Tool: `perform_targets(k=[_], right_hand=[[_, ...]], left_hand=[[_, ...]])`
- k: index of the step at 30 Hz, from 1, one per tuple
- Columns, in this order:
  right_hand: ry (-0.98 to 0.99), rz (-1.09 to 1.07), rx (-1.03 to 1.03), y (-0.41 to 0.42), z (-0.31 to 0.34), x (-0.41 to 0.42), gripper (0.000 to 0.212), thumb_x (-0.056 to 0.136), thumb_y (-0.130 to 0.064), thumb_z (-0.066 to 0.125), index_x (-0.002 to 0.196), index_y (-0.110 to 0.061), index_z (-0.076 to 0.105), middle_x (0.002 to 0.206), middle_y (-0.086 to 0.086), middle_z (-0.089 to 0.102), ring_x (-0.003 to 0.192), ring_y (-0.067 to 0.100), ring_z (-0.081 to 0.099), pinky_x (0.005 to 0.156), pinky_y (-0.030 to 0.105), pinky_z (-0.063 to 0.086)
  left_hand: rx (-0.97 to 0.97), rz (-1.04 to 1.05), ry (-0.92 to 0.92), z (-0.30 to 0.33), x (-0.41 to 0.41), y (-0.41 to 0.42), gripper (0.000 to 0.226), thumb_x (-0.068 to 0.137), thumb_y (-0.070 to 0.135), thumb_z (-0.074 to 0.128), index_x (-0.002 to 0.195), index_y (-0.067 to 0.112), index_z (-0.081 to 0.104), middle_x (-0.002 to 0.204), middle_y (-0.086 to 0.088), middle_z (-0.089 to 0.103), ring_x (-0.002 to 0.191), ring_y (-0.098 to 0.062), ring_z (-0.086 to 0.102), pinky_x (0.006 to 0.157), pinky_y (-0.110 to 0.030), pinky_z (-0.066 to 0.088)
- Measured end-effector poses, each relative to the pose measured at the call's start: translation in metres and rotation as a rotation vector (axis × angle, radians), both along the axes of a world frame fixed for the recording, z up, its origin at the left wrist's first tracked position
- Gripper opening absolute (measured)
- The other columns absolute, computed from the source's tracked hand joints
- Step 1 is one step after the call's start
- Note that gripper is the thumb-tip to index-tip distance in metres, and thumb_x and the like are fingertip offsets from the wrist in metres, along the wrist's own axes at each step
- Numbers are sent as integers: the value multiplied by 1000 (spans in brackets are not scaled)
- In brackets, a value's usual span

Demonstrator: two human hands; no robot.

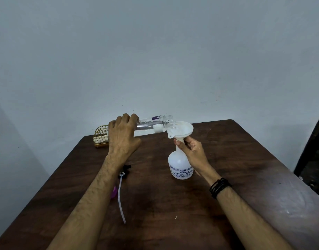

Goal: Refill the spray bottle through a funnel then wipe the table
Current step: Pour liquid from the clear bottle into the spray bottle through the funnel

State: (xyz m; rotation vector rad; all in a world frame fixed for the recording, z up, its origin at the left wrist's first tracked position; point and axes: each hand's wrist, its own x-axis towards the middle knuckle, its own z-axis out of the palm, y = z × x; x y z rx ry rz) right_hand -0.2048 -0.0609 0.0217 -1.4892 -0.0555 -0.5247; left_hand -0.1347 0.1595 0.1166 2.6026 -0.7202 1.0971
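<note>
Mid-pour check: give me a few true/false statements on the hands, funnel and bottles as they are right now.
1. The left hand tips a clear bottle toward the funnel. True.
2. The funnel lies flat on the table. False: it sits upright in the neck of the spray bottle.
3. The right hand steadies the spray bottle's neck, just under the funnel. True.
4. The spray head is screwed onto the spray bottle. False: it lies on the table with its dip tube, near the left forearm.
5. The spray bottle is held up in the air. False: it stands on the table.
</note>
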Motion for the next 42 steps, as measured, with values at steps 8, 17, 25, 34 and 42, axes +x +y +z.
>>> perform_targets(k=[8, 17, 25, 34, 42], right_hand=[[10, -15, -19, 0, 0, 0, 18, 96, -24, 68, 109, -36, 70, 118, -7, 75, 116, 11, 67, 102, 34, 53], [1, -6, -2, 0, 0, 0, 20, 96, -21, 68, 113, -32, 70, 119, -5, 75, 116, 11, 67, 101, 32, 53], [3, 0, -4, 1, 0, -2, 21, 96, -21, 68, 115, -31, 68, 119, -6, 74, 116, 9, 67, 101, 29, 52], [10, -2, -2, 1, 1, -3, 21, 95, -24, 68, 113, -35, 68, 120, -10, 73, 118, 8, 66, 102, 29, 51], [9, -1, 1, 1, 1, -4, 20, 95, -25, 68, 113, -35, 69, 122, -8, 73, 118, 9, 66, 103, 32, 52]], left_hand=[[19, 9, 0, 1, 2, 0, 51, 54, 9, 70, 104, 15, 59, 91, -5, 57, 85, -29, 55, 80, -42, 41], [29, 18, -19, 2, 3, 0, 53, 52, 8, 71, 103, 15, 60, 90, -4, 57, 84, -28, 56, 79, -41, 40], [38, 18, -24, 5, 4, 2, 53, 54, 7, 69, 105, 15, 59, 92, -5, 57, 86, -28, 56, 82, -43, 41], [41, 14, -23, 6, 4, 2, 54, 54, 7, 70, 106, 15, 59, 94, -5, 58, 88, -28, 55, 84, -43, 41], [66, 10, -23, 10, 3, 2, 55, 55, 8, 70, 108, 14, 59, 96, -7, 58, 89, -30, 56, 86, -45, 41]])
